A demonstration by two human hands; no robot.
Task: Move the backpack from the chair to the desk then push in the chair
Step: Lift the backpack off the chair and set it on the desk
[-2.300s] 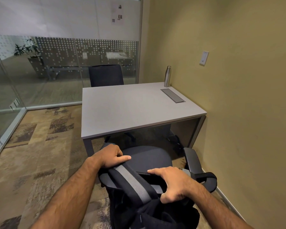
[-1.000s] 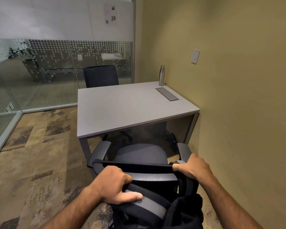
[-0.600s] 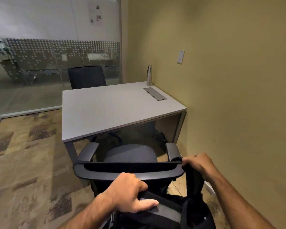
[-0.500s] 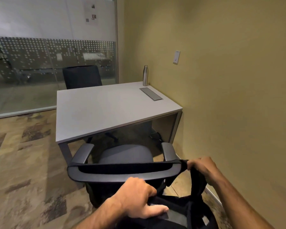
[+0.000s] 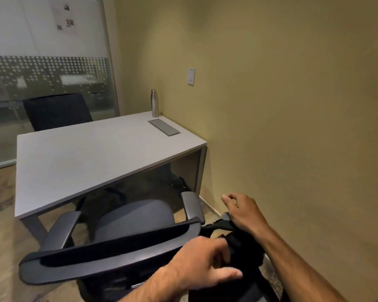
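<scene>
While the surface lies bare across the left and middle of the view, with only a bottle and a grommet plate at its far right edge by the wall, the chair stands pulled out just in front of it, seat empty and backrest nearest the person. Right of the backrest's top rail, the left hand curls onto the backpack, fingers partly closed over the dark fabric, though how firm the hold is cannot be told. The backpack hangs behind and to the right of the backrest, low, between chair and wall, its lower part out of view. Farther right, the right hand rests on a strap at the backrest's right corner, palm pressing it while thumb and forefinger stand spread and loose. Both hands are about equally close to the bag. From there the surface lies ahead and to the left, so the bag probably has to rise over the backrest or swing round its right armrest.
</scene>
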